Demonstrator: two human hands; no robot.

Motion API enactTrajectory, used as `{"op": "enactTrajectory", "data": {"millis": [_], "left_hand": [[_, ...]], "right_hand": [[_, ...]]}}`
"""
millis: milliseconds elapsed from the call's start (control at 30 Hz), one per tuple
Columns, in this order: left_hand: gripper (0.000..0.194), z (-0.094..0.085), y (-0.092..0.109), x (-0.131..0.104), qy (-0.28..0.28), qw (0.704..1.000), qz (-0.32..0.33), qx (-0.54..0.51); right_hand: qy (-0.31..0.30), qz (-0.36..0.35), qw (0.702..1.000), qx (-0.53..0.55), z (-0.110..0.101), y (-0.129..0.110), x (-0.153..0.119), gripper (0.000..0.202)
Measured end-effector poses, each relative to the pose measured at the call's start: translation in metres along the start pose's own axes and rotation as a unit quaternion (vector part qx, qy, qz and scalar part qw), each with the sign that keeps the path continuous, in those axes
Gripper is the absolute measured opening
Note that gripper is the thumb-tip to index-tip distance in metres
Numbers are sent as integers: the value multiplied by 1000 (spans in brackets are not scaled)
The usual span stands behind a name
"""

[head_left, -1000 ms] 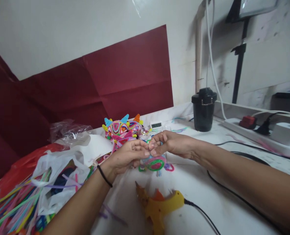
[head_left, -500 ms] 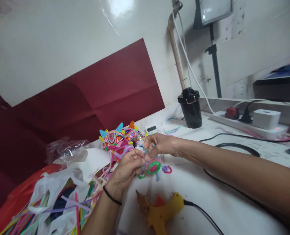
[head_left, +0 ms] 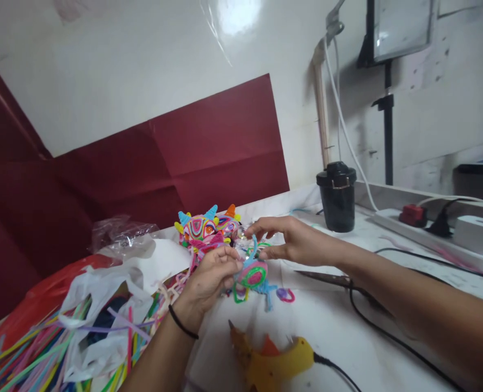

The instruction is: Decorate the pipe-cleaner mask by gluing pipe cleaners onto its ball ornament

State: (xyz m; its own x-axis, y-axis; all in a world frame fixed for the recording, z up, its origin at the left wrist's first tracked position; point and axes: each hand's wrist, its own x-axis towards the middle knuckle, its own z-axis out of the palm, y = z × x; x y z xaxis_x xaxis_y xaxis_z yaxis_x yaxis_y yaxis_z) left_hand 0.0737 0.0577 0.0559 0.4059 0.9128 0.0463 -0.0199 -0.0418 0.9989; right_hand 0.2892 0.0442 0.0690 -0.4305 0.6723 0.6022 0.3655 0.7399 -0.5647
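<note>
My left hand (head_left: 217, 269), with a black band at the wrist, pinches a pink and green coiled fuzzy piece (head_left: 253, 276) that has a blue stem standing up from it. My right hand (head_left: 280, 237) is just above and to the right, thumb and fingers apart around the blue stem, with nothing gripped between them. Blue fuzzy pieces (head_left: 269, 296) and a small purple and pink loop (head_left: 285, 295) lie on the white surface beside the held piece. Nearer to me is a yellow glue gun (head_left: 280, 359).
Colorful fuzzy figures (head_left: 199, 227) stand behind my hands. Pipe cleaners (head_left: 33, 348) and a white plastic bag (head_left: 98, 294) fill the left. Scissors (head_left: 327, 277) lie under my right forearm. A black lidded cup (head_left: 337, 198) and a white power strip (head_left: 404, 231) are at the right.
My right hand has opened and moved off the piece, exposing the blue stem. The view has shifted left, and the scissors now show.
</note>
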Motion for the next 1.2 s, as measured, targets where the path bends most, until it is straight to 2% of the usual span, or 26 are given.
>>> {"op": "enactTrajectory", "data": {"millis": [133,267,400,667,933,1200], "left_hand": [[19,-1,-4,1,-11,1000,5,14],[18,2,-8,1,-14,1000,-6,17],[18,8,-8,0,-9,1000,-10,18],[19,10,-1,-3,10,999,-8,31],[22,10,0,-6,12,1000,-8,14],[20,9,2,-6,26,999,22,29]], "right_hand": [[-5,-47,995,-86,2,-5,-2,32],[-30,-96,987,-126,1,-7,-2,38],[-62,-140,974,-164,1,-5,-2,19],[-64,-153,968,-191,2,-4,-2,15],[-65,-136,965,-216,-1,-12,0,16],[-50,-130,951,-275,-1,-16,0,14]]}}
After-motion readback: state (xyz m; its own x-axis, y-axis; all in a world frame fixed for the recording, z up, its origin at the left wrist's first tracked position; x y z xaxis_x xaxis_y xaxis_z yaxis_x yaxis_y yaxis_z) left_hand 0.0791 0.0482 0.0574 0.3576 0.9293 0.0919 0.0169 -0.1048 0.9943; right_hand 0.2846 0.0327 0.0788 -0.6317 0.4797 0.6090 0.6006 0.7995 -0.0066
